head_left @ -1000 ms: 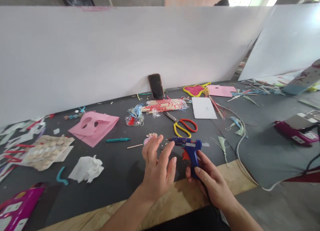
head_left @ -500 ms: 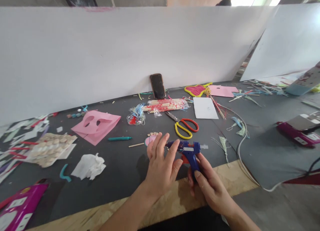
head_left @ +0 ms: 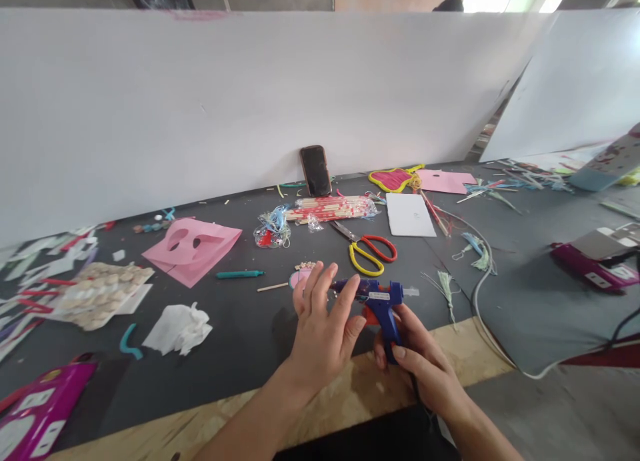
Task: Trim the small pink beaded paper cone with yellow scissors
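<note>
My right hand (head_left: 417,351) grips the handle of a blue hot glue gun (head_left: 380,298) with an orange trigger, its nozzle pointing left. My left hand (head_left: 325,324) hovers open beside the nozzle, fingers spread, over a small round pink piece with beads (head_left: 300,274) on a thin wooden stick. The fingertips hide part of that piece and the nozzle tip. Both hands are near the front edge of a dark grey mat (head_left: 240,328) on a plywood table (head_left: 350,394).
Yellow-and-red scissors (head_left: 373,251), a bundle of sticks (head_left: 330,209), a pink mask cutout (head_left: 193,244), a teal pen (head_left: 240,274), crumpled white tissue (head_left: 177,328), a phone (head_left: 315,171) leaning on the white partition, a white card (head_left: 410,214), a cable (head_left: 483,281) at right.
My left hand has moved right, closer to the glue gun's nozzle, and now overlaps it. The gun has tilted slightly and stays in my right hand.
</note>
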The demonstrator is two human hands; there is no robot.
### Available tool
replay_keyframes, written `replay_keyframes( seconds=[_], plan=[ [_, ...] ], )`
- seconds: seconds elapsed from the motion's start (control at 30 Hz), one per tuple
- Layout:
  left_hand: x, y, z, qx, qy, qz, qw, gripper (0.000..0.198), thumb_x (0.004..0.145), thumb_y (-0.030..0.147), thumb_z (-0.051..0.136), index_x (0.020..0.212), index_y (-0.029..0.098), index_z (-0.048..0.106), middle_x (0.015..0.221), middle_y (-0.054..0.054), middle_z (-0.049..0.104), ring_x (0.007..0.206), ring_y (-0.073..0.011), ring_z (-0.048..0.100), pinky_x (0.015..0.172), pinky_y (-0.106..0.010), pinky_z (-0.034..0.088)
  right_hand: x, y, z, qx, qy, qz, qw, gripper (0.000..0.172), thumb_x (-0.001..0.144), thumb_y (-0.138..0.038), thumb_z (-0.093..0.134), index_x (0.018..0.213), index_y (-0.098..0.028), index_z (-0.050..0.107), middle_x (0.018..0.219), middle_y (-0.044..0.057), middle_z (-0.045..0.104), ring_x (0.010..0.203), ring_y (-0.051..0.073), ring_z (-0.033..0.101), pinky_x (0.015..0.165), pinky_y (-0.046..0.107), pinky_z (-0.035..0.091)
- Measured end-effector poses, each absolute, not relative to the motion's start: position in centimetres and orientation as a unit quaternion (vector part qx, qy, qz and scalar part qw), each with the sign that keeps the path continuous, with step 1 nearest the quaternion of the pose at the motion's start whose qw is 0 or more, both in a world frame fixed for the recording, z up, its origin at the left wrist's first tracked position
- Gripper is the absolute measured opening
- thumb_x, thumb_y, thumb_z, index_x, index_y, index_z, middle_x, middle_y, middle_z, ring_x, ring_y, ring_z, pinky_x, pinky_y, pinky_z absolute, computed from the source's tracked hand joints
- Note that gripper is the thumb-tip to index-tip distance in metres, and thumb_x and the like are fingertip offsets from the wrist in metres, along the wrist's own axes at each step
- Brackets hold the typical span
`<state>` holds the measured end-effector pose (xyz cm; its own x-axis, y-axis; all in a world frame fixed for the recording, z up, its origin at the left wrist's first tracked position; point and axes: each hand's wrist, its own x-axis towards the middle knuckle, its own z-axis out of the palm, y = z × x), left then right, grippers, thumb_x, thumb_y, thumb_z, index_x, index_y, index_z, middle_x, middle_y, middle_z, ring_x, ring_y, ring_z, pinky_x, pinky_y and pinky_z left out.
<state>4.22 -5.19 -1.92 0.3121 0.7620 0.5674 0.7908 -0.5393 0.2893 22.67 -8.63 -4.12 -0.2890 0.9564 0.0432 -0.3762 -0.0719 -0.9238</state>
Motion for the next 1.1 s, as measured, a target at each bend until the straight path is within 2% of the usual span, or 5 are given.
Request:
replay_keyframes(
  seconds=[0.2, 0.37, 0.5, 0.87, 1.1],
  plan=[
    [3.0, -3.9, -1.9, -0.748, -0.493, -0.442, 0.041, 0.047, 0.090, 0.024, 0.045, 0.136, 0.020, 0.035, 0.138, -0.017, 0.031, 0.134, -0.0329, 0.023, 0.106, -0.052, 0.023, 22.4, -8.1, -3.3, -0.469, -0.420, 0.585, 0.511, 0.036, 0.078, -0.040, 0.065, 0.107, -0.022, 0.053, 0.074, 0.001, 0.060, 0.061, 0.013, 0.052, 0.055, 0.026, 0.043],
    [0.7, -1.7, -1.7, -0.650, -0.541, -0.528, 0.073, 0.044, 0.090, 0.021, 0.045, 0.134, 0.020, 0.038, 0.136, -0.017, 0.033, 0.132, -0.0270, 0.028, 0.107, -0.046, 0.027, 21.7, -7.7, -2.3, -0.475, -0.387, 0.576, 0.541, 0.035, 0.078, -0.045, 0.064, 0.101, -0.021, 0.052, 0.088, 0.005, 0.063, 0.055, 0.011, 0.049, 0.048, 0.025, 0.040],
    [-0.6, -1.0, -1.3, -0.615, -0.575, -0.534, 0.082, 0.041, 0.090, 0.023, 0.046, 0.130, 0.017, 0.041, 0.133, -0.017, 0.037, 0.131, -0.0262, 0.029, 0.107, -0.044, 0.028, 21.5, -7.8, -2.0, -0.478, -0.438, 0.553, 0.523, 0.029, 0.083, -0.047, 0.058, 0.097, -0.022, 0.053, 0.079, 0.002, 0.062, 0.053, 0.010, 0.048, 0.050, 0.024, 0.040],
    [-1.9, -7.1, -3.5, -0.732, -0.649, -0.200, 0.046, 0.046, 0.090, 0.029, 0.043, 0.134, 0.017, 0.041, 0.143, -0.020, 0.033, 0.137, -0.0354, 0.021, 0.099, -0.061, 0.028, 21.1, -7.8, -1.7, -0.476, -0.460, 0.552, 0.507, 0.036, 0.081, -0.052, 0.058, 0.098, -0.021, 0.051, 0.086, 0.003, 0.063, 0.053, 0.010, 0.046, 0.049, 0.025, 0.036],
    [-2.3, -11.0, -5.2, -0.755, -0.631, -0.141, 0.109, 0.058, 0.091, 0.038, 0.042, 0.143, 0.016, 0.029, 0.148, -0.021, 0.028, 0.138, -0.0346, 0.019, 0.103, -0.064, 0.021, 20.7, -7.9, -1.3, -0.469, -0.466, 0.544, 0.516, 0.037, 0.078, -0.054, 0.060, 0.094, -0.022, 0.053, 0.083, 0.002, 0.063, 0.053, 0.011, 0.047, 0.051, 0.025, 0.039]
  ],
)
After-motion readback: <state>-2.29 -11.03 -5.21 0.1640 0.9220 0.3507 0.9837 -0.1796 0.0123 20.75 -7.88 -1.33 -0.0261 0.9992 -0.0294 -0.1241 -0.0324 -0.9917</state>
